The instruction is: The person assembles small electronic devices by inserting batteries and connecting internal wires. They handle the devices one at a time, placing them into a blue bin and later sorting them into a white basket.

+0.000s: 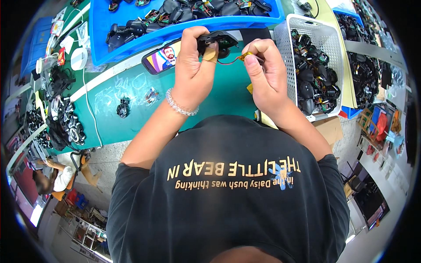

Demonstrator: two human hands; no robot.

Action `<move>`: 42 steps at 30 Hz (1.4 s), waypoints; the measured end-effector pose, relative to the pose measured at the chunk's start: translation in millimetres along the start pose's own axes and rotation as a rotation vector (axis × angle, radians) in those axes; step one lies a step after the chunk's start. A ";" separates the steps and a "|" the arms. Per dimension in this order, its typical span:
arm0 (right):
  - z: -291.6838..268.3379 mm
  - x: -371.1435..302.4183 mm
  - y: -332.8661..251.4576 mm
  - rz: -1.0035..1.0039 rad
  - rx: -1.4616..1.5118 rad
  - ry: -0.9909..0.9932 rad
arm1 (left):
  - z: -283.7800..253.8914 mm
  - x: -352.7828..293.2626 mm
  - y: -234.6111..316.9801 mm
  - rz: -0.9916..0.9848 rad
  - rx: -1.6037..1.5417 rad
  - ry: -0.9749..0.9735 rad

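My left hand (pixel 193 70) is closed around a black plastic device housing (pixel 226 40), with the thumb pressed on its near side. A tan wrap covers the tip of that thumb. Thin red wires (pixel 228 62) run from the housing to a small yellow-wrapped part (pixel 246 55). Pinching that part between thumb and fingers is my right hand (pixel 268 74). Both hands are raised over the green table (pixel 158 114), just in front of a blue bin (pixel 188 33). My fingers hide the inside of the housing.
Similar black parts fill the blue bin and a white perforated basket (pixel 315 22) at right. A phone (pixel 160 60) leans left of my left hand. On the table lie a small black part (pixel 123 107) and a clear plastic bag (pixel 151 95). Another person (pixel 55 175) sits far left.
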State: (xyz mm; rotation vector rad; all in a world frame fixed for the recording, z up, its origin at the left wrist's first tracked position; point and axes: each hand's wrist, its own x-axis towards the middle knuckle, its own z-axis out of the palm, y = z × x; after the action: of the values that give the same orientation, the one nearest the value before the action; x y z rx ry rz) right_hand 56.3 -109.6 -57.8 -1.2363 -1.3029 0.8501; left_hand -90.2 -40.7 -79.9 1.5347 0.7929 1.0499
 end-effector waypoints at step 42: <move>-23.0 14.3 34.1 -0.034 -0.326 0.031 | -14.4 28.0 9.7 -0.445 0.012 -0.459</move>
State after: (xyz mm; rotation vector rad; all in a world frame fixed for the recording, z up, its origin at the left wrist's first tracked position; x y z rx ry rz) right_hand 86.9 -93.0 -84.0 -1.4694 -1.4730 0.6064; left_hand -92.8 -12.1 -63.8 1.4419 0.7633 0.3486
